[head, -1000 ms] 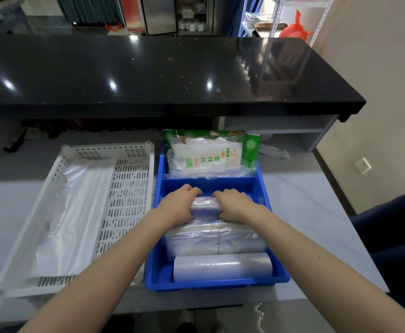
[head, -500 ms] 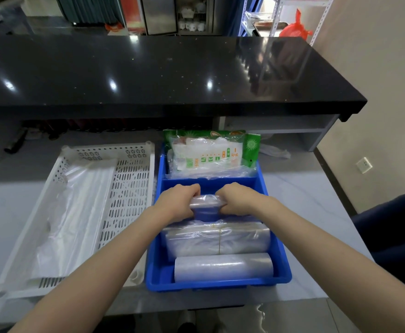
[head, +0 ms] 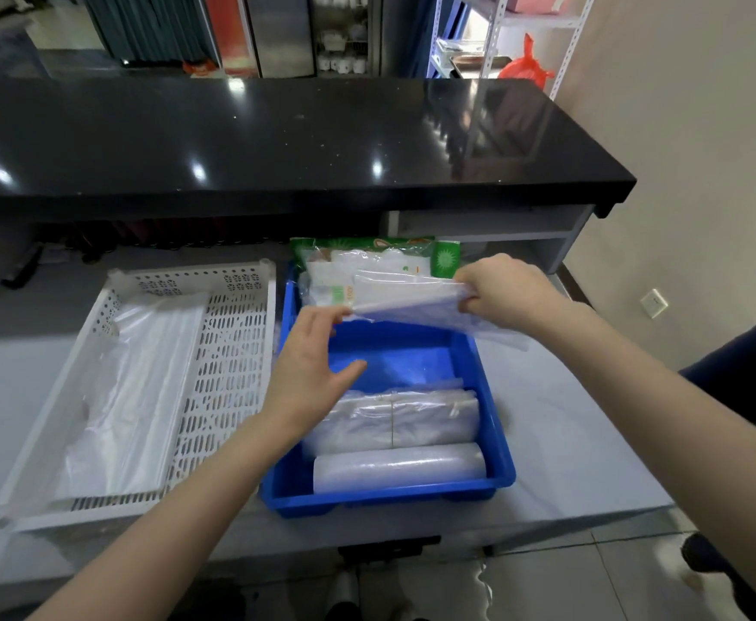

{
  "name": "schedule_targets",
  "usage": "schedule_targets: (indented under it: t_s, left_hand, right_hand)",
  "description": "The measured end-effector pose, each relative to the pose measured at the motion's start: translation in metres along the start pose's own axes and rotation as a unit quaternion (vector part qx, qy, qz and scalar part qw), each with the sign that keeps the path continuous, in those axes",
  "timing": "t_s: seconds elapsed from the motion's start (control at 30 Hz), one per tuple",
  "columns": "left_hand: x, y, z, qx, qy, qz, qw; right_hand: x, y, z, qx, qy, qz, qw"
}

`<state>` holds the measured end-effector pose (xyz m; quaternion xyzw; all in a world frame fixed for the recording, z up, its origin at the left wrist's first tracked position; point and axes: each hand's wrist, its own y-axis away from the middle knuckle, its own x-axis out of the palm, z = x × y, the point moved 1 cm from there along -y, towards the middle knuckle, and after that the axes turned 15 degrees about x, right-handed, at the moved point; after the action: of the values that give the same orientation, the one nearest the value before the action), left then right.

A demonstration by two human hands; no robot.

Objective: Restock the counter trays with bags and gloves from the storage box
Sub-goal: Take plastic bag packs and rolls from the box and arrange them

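Clear bag pack over blue tray, long axis left-right; right hand pinches right end, left hand slack.

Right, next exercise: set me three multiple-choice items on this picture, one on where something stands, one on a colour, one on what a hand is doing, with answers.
1. Where does the white tray stand relative to the blue tray?
A on the person's left of it; B on the person's right of it; C stacked inside it.
2. What colour borders the printed pack at the blue tray's far end?
A purple; B green; C black.
3. What is the right hand doing?
A lying open and flat; B pinching a clear bag pack above the blue tray; C making an empty fist.

Answers:
1 A, the white tray sits beside the blue tray's left wall.
2 B, the wrapper's edges are green.
3 B, its fingers and thumb clamp the pack's right end in the air.
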<state>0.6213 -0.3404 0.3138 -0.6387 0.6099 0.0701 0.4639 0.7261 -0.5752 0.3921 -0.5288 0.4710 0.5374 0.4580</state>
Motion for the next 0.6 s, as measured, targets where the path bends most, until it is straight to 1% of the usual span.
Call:
schedule_targets:
  t_s: [0.03,0.07,0.13,0.17,0.2,0.27,0.33,0.5,0.6]
  left_hand:
    - [0.005,0.004,-0.001,-0.008,-0.005,0.043,0.999]
    - [0.010,0.007,-0.002,-0.010,-0.011,0.103,0.995]
    - [0.020,0.009,-0.008,-0.004,-0.030,0.231,0.972]
    - [0.025,0.009,-0.011,0.004,-0.048,0.272,0.961]
    - [0.030,0.009,-0.013,0.015,-0.069,0.289,0.955]
    - [0.036,0.008,-0.018,0.038,-0.108,0.285,0.952]
    - [0.039,0.009,-0.021,0.046,-0.123,0.280,0.951]
    - [0.042,0.016,-0.025,0.011,-0.111,0.275,0.955]
    - [0.044,0.019,-0.027,0.026,-0.154,0.292,0.943]
  right_hand:
    - [0.001,0.002,-0.007,0.012,0.013,0.001,1.000]
    - [0.003,0.005,-0.014,0.024,0.023,0.004,0.999]
    - [0.009,0.012,-0.027,0.041,0.031,0.015,0.999]
    - [0.012,0.015,-0.033,0.045,0.033,0.021,0.998]
    - [0.015,0.019,-0.038,0.049,0.034,0.027,0.998]
    - [0.018,0.025,-0.046,0.060,0.030,0.039,0.997]
    - [0.020,0.030,-0.052,0.070,0.017,0.050,0.996]
    - [0.019,0.039,-0.057,0.081,-0.012,0.054,0.995]
    - [0.021,0.042,-0.056,0.083,-0.022,0.054,0.995]
